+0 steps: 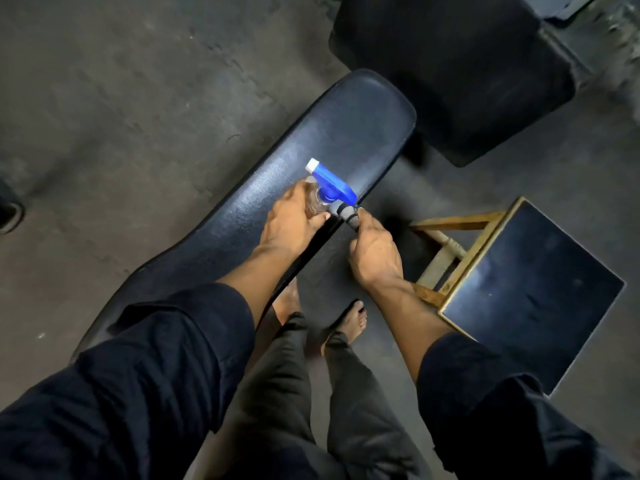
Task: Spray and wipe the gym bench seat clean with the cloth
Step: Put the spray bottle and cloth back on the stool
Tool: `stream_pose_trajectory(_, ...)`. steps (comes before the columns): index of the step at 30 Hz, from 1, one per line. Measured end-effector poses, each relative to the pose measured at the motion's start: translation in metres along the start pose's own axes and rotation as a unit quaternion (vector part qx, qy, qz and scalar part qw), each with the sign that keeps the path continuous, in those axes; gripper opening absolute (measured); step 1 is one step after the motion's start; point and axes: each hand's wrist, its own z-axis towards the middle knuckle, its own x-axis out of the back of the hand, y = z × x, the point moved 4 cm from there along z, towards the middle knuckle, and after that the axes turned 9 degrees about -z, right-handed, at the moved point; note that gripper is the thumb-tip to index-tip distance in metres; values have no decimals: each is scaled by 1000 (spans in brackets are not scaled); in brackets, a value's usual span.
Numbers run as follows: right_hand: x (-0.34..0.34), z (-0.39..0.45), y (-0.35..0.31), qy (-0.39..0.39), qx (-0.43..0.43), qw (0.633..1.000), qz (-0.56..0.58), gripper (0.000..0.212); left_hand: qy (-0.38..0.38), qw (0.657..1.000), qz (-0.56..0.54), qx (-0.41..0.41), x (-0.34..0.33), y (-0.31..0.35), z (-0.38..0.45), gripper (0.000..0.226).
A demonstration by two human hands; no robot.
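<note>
Left hand [291,216] wrapped round light, slick bottle [313,199] at seat's [346,133] near edge; right hand [372,247] pinching soft cloth [347,216].

Both hands [291,220] [372,247] forward, fingers curled — gripping, sleeves dark

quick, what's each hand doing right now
Left hand: grips the spray bottle over the bench seat.
Right hand: holds a grey cloth.

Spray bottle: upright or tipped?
Tipped. The spray bottle leans over the bench seat, white nozzle aimed up-left, gripped by the left hand.
</note>
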Motion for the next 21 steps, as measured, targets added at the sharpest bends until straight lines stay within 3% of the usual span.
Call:
stream_pose_trajectory(2,3,-2,14,5,-11,1000,-3,53,-10,1000,5,-1,-3,5,-4,38)
stream_pose_trajectory(5,8,-7,36,12,-32,999,3,54,-19,1000,4,-24,-11,24,-16,34)
stream_pose_trajectory(8,16,-18,68,24,-52,998,14,57,-51,997,14,-55,-33,55,-30,46)
stream_pose_trajectory(13,36,-46,150,36,-86,995,19,61,-107,988,47,-104,-84,123,-58,47)
stream_pose_trajectory(17,61,-73,228,85,-139,985,52,63,-137,973,100,-159,-141,178,-80,56)
stream_pose_trajectory(21,70,-94,303,107,-187,975,57,52,-162,956,134,-204,-197,227,-97,63)
